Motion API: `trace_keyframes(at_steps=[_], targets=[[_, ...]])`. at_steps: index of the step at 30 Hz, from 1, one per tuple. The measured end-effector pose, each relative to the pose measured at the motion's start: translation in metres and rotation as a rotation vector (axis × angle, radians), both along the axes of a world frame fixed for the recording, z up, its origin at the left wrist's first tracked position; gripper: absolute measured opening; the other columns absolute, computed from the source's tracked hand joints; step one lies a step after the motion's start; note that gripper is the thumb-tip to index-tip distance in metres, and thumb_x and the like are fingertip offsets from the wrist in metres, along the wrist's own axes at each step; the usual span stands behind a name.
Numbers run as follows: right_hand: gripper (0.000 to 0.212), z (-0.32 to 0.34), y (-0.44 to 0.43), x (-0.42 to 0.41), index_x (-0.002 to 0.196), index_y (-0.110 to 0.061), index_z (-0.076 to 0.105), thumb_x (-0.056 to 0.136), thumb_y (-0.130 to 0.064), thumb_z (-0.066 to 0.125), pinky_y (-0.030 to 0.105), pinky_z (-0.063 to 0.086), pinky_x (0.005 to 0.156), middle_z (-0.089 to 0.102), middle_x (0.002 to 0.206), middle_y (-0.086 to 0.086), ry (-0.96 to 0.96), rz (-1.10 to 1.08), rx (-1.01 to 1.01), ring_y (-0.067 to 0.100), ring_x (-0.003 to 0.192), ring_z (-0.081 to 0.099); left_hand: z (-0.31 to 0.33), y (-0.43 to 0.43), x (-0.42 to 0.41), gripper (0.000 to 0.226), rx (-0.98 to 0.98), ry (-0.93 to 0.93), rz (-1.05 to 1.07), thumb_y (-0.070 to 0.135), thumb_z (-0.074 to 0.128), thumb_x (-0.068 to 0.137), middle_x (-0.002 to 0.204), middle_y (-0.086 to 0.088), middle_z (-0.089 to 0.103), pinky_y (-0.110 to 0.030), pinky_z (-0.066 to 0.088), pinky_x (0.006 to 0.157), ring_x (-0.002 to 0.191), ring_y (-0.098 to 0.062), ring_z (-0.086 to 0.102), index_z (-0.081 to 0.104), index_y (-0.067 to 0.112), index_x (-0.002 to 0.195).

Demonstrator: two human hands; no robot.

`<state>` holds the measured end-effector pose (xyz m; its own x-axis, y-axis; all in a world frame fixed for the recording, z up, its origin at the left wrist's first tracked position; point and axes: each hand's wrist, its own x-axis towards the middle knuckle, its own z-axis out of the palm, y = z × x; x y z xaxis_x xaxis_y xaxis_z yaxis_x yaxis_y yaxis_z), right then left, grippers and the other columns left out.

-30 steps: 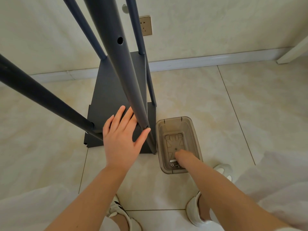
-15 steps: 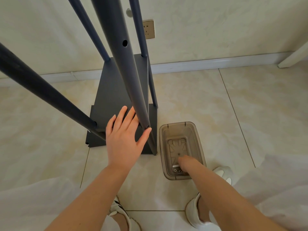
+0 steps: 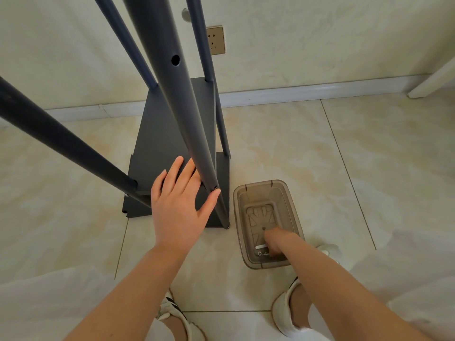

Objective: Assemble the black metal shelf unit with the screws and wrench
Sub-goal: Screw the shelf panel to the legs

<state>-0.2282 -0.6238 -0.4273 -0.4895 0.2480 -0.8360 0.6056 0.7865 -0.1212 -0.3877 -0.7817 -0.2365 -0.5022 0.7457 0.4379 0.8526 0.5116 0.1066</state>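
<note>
My left hand [image 3: 179, 207], fingers spread, touched the near post [image 3: 189, 119] of the black shelf unit [image 3: 160, 134] standing on the floor [image 3: 307, 148]. My right hand [image 3: 277, 242] was down in the plastic bin [image 3: 294, 215] beside it; I couldn't tell how its fingers were set.

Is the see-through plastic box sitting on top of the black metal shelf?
No, the see-through brownish plastic box stands on the tiled floor, just right of the black metal shelf unit.

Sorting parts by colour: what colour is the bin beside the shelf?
Translucent grey-brown plastic bin, head view.
</note>
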Motion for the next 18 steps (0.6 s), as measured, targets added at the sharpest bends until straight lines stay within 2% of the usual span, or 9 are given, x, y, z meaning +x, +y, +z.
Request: trace_keyframes(at_steps=[2, 5, 7, 9, 13, 16, 18], targets=[[0.023, 0.01, 0.003, -0.002, 0.111, -0.002, 0.066, 0.093, -0.016, 0.063, 0.032, 0.048, 0.071, 0.062, 0.095, 0.01, 0.017, -0.084, -0.058, 0.025, 0.081, 0.059, -0.001, 0.0, -0.001, 0.056, 0.009, 0.008, -0.003, 0.056, 0.044, 0.096, 0.136, -0.005, 0.065, -0.049, 0.031, 0.114, 0.137, -0.03, 0.05, 0.065, 0.018, 0.131], [0.015, 0.027, 0.009, -0.004, 0.09, -0.003, 0.068, 0.095, -0.016, 0.063, 0.026, 0.051, 0.055, 0.067, 0.076, 0.007, 0.048, -0.366, -0.265, 0.015, 0.056, 0.062, -0.004, 0.002, -0.002, 0.053, 0.039, 0.028, -0.003, 0.055, 0.046, 0.095, 0.135, -0.005, 0.066, -0.048, 0.033, 0.113, 0.136, -0.03, 0.051, 0.068, 0.017, 0.126], [0.012, 0.047, 0.008, -0.007, 0.09, -0.006, 0.067, 0.095, -0.015, 0.062, 0.022, 0.055, 0.058, 0.07, 0.077, 0.006, 0.131, -0.526, -0.41, 0.011, 0.058, 0.065, -0.007, 0.003, -0.002, 0.049, 0.065, 0.04, -0.007, 0.053, 0.05, 0.095, 0.136, -0.004, 0.065, -0.047, 0.033, 0.113, 0.137, -0.028, 0.05, 0.068, 0.017, 0.124], [0.011, 0.069, 0.005, -0.011, 0.091, -0.008, 0.068, 0.095, -0.016, 0.062, 0.02, 0.055, 0.063, 0.07, 0.08, 0.004, 0.258, -0.612, -0.453, 0.01, 0.062, 0.064, -0.009, 0.003, -0.002, 0.046, 0.071, 0.048, -0.005, 0.052, 0.055, 0.095, 0.138, -0.002, 0.063, -0.045, 0.03, 0.114, 0.139, -0.026, 0.047, 0.068, 0.018, 0.124], [0.018, 0.126, -0.002, -0.016, 0.081, -0.011, 0.072, 0.095, -0.019, 0.064, 0.014, 0.044, 0.048, 0.068, 0.062, -0.003, 0.466, -0.769, -0.535, 0.005, 0.049, 0.054, -0.01, 0.003, -0.002, 0.048, 0.063, 0.058, 0.009, 0.051, 0.058, 0.094, 0.141, -0.002, 0.061, -0.042, 0.026, 0.116, 0.14, -0.025, 0.046, 0.066, 0.017, 0.127], [0.019, 0.174, -0.01, -0.018, 0.076, -0.015, 0.072, 0.093, -0.022, 0.066, 0.015, 0.046, 0.052, 0.071, 0.07, 0.003, 0.667, -0.819, -0.459, 0.007, 0.054, 0.056, -0.008, 0.002, -0.002, 0.049, 0.063, 0.045, 0.011, 0.053, 0.057, 0.094, 0.141, -0.001, 0.061, -0.04, 0.024, 0.116, 0.14, -0.024, 0.047, 0.067, 0.018, 0.128], [0.016, 0.203, -0.021, -0.021, 0.078, -0.017, 0.07, 0.092, -0.023, 0.067, 0.022, 0.052, 0.061, 0.075, 0.076, 0.003, 0.843, -0.863, -0.384, 0.009, 0.061, 0.059, -0.006, 0.002, -0.003, 0.051, 0.053, 0.034, 0.009, 0.054, 0.055, 0.094, 0.142, 0.0, 0.06, -0.039, 0.024, 0.116, 0.14, -0.023, 0.047, 0.067, 0.019, 0.129]])
